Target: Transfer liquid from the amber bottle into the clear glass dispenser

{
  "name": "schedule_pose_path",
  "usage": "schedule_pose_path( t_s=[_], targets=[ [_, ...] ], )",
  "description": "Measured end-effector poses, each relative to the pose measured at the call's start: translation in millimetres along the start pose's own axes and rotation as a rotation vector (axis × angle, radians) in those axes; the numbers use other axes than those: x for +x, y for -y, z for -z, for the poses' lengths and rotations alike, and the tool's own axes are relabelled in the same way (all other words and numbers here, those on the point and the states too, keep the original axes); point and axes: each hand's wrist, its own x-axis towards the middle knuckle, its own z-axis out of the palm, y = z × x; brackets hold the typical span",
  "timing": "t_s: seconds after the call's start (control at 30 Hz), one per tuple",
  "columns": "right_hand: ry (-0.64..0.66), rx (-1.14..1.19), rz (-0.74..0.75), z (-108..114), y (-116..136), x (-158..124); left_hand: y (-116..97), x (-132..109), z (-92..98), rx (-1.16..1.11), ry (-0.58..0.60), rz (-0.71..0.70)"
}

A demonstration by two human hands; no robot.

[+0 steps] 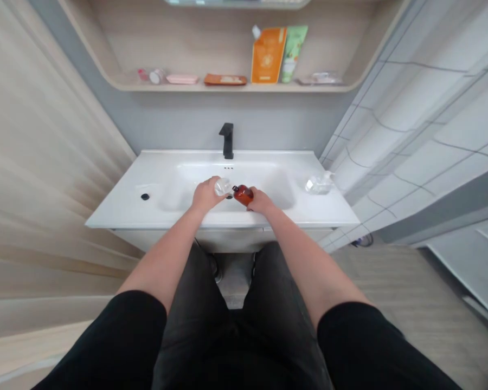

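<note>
Working over a white vanity basin (321, 208), with a wall shelf (333, 85) far ahead of the hands and a black faucet (226, 141) straight beyond them, the person has both forearms reaching in and a clear plastic item (319, 183) sitting off past the right hand. The left hand (205, 195) is closed around a clear container (223, 187), the right hand (260, 202) around an amber bottle (243, 195), the two nearly meeting mid-basin. The risk is the wet-looking, slick bottles: one slipping from a loose grip could drop into the bowl and spill.
</note>
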Motion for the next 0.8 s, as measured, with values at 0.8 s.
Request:
schedule_pose_path(
  t_s=[0.8],
  targets=[
    [0.046,-0.048,-0.015,8,13,-8,0,0,-1.5,0.153,0.014,-0.174]
  ],
)
